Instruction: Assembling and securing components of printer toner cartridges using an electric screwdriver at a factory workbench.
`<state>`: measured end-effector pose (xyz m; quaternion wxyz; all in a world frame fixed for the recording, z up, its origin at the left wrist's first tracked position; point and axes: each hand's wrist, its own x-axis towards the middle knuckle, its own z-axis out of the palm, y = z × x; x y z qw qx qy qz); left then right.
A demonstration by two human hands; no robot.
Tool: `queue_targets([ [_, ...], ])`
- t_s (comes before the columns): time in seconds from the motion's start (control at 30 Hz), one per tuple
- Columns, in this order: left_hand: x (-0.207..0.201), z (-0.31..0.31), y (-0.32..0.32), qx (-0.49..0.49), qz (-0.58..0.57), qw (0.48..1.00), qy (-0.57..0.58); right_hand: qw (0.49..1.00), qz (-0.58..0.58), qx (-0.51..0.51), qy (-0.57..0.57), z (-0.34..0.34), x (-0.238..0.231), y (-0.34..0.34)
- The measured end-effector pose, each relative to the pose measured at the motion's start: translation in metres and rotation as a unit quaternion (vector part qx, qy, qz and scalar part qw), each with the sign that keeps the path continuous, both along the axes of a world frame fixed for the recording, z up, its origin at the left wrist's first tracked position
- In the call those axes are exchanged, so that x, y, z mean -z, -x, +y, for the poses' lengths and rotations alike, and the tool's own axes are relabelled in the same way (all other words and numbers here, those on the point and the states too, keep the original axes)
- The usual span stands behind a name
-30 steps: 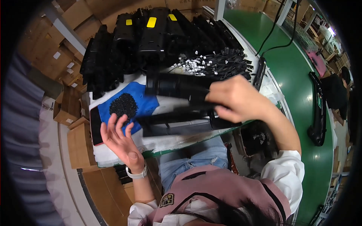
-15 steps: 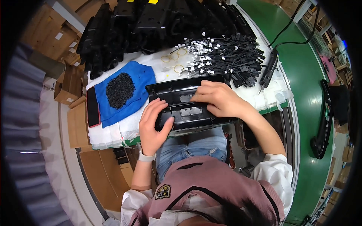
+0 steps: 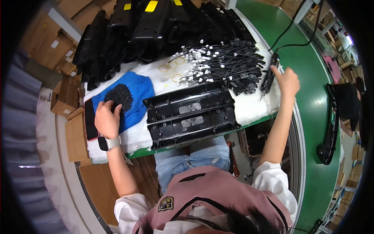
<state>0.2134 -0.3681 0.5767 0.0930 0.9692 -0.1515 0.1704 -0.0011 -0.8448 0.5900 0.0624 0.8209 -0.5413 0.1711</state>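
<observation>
My left hand (image 3: 107,119) reaches into a heap of small black screws (image 3: 124,94) on a blue cloth (image 3: 141,85). Its thumb and fingers are apart at the heap's near edge, and no screw shows between them. My right hand (image 3: 287,82) is beside a black electric screwdriver (image 3: 269,78) at the table's right side. The thumb meets its upper body, while the fingers are spread and not wrapped round it. Between my hands, two long black plastic housings (image 3: 187,99) lie side by side, hollow faces up, each with a grey oblong patch in its middle.
Black cables (image 3: 241,64) with white connectors are heaped behind the housings, near several thin yellow rings (image 3: 163,68). Black plastic covers (image 3: 146,35) are stacked at the back. A dark phone (image 3: 90,121) lies left of the cloth. The screwdriver's cord (image 3: 300,46) rises at the right.
Both hands have left the housings. My left hand has moved left to the screws, and my right hand has moved right to the screwdriver.
</observation>
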Motion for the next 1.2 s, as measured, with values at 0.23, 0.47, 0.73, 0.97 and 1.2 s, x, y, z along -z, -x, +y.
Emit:
queue_targets([
  [0.23,0.017,-0.005,-0.006,0.037,-0.09,0.994,0.042,0.954,-0.162,-0.044,-0.247,-0.04,0.032,-0.007],
  [0.47,0.014,0.0,-0.01,0.068,-0.077,0.961,0.257,0.774,-0.473,-0.101,-0.408,-0.051,0.043,0.011],
  [0.73,-0.023,-0.058,0.085,0.213,0.272,0.753,0.56,0.434,-0.676,-0.405,-0.437,0.08,-0.039,0.034],
  [0.97,-0.03,-0.124,0.162,0.369,0.446,0.652,0.49,0.16,-0.706,-0.586,-0.363,0.162,-0.051,0.031],
  [1.2,-0.025,-0.124,0.166,0.368,0.452,0.626,0.517,0.096,-0.703,-0.598,-0.372,0.162,-0.041,0.045],
])
